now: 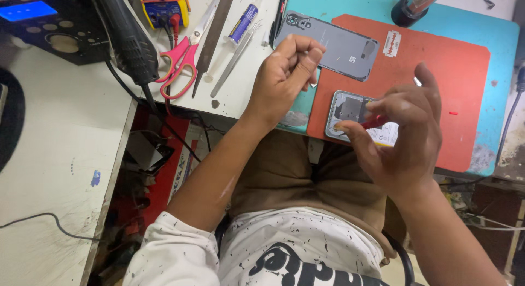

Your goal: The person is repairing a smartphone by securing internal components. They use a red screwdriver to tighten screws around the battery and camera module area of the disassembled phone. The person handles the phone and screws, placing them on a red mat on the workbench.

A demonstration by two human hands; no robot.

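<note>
An opened phone [350, 108] lies on the red mat [454, 83] near the desk's front edge. My right hand [402, 135] hovers over it, gripping a slim red-handled tool [377, 122] whose tip touches the phone's inside. The phone's grey back cover [342, 45] rests further back, half on the mat. My left hand [284, 78] is raised beside the cover, fingers curled with thumb and forefinger pinched; whether something tiny sits between them cannot be told.
Pink-handled scissors [183, 61], a metal file [213, 34], tweezers [232, 64] and a glue tube [241, 24] lie on the white desk at left. A black hot-air handle [128, 39] and a razor blade [391, 44] are nearby. The blue mat [500, 50] underlies the red one.
</note>
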